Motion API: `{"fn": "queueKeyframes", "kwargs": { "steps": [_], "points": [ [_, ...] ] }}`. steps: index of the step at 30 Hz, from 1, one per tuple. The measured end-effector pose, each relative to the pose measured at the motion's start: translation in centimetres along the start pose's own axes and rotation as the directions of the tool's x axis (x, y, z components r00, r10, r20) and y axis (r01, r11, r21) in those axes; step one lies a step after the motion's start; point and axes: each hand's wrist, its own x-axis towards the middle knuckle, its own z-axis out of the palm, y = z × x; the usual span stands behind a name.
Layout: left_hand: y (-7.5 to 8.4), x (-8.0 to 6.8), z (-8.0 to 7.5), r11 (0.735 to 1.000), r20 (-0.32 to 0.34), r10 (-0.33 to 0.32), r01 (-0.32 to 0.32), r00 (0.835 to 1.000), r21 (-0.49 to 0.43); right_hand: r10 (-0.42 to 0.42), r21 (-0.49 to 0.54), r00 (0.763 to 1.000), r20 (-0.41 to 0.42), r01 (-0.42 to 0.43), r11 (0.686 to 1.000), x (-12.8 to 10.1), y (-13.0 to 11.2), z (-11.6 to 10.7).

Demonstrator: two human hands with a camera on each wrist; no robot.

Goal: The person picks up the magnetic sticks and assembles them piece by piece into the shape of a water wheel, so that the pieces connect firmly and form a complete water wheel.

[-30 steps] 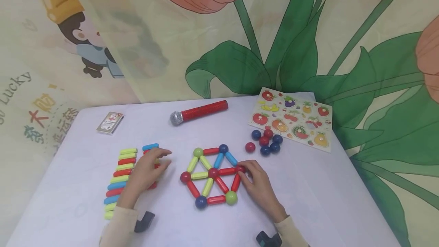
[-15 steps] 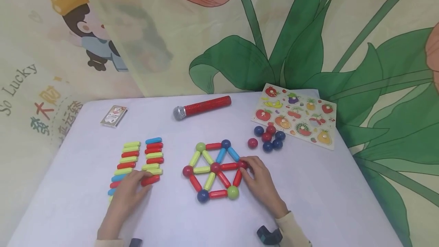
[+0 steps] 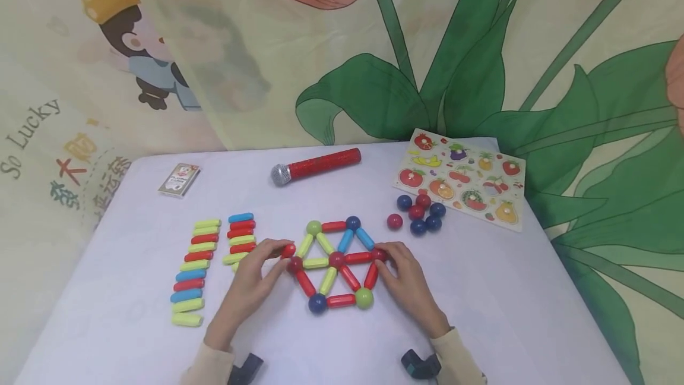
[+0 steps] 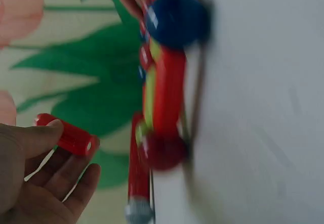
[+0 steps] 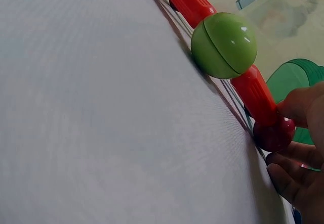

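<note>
A flat hexagon of magnetic rods and balls lies on the table, with a centre red ball and rods running out to balls at its corners. My left hand pinches a short red rod between thumb and fingers, raised just above the hexagon's left red ball. At the opposite corner my right hand grips a red ball with thumb and fingertips. That ball joins red rods and a blue rod. A green ball sits at the neighbouring corner.
Two columns of loose rods, the outer one including a yellow rod, lie at the left. Several red and blue balls cluster beside a fruit puzzle board. Toward the back are a red microphone and a small card box.
My left hand reached down to the inner column, took a red rod from its near end and carried it right to the hexagon. My right hand stays on the red corner ball.
</note>
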Motion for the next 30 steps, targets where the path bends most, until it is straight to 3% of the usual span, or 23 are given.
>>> {"fn": "queueKeyframes", "kwargs": {
  "steps": [4, 7, 12, 18, 21, 24, 27, 30],
  "points": [
    [1.6, 2.2, 2.6, 0.976, 0.113, 0.024, 0.001, 0.993, -0.216, 0.010, 0.004, 1.000, 0.007, -0.010, 1.000, 0.0, 0.3, 0.4],
    [2.0, 3.2, 4.2, 0.961, 0.175, 0.037, 0.013, 0.984, -0.277, 0.012, -0.005, 1.000, 0.003, -0.012, 1.000, 0.0, 0.4, 0.5],
    [1.7, 3.8, 5.9, 0.971, 0.221, 0.057, -0.003, 0.974, -0.238, 0.021, -0.005, 1.000, 0.001, -0.021, 1.000, -0.1, 0.3, 0.3],
    [1.5, 3.6, 6.4, 0.988, 0.216, 0.023, 0.010, 0.976, -0.151, 0.003, -0.007, 0.999, -0.033, -0.004, 1.000, 0.1, 0.0, -0.3],
    [1.4, 3.6, 6.4, 0.990, 0.209, 0.018, 0.011, 0.978, -0.137, -0.063, -0.065, 0.991, -0.118, 0.056, 0.996, 0.9, -0.1, -1.0],
    [1.3, 3.6, 6.4, 0.993, 0.203, 0.009, 0.016, 0.979, -0.120, -0.131, -0.191, 0.979, -0.158, 0.100, 0.976, 2.4, -0.3, -1.7],
    [1.1, 3.6, 6.4, 0.991, 0.210, -0.001, 0.029, 0.978, -0.129, -0.143, -0.314, 0.986, -0.089, 0.109, 0.943, 3.9, -0.4, -2.1],
    [1.1, 3.5, 6.5, 0.990, 0.225, 0.001, 0.032, 0.974, -0.140, -0.089, -0.360, 0.996, 0.016, 0.089, 0.929, 4.8, -0.3, -2.0]
  ]
}}
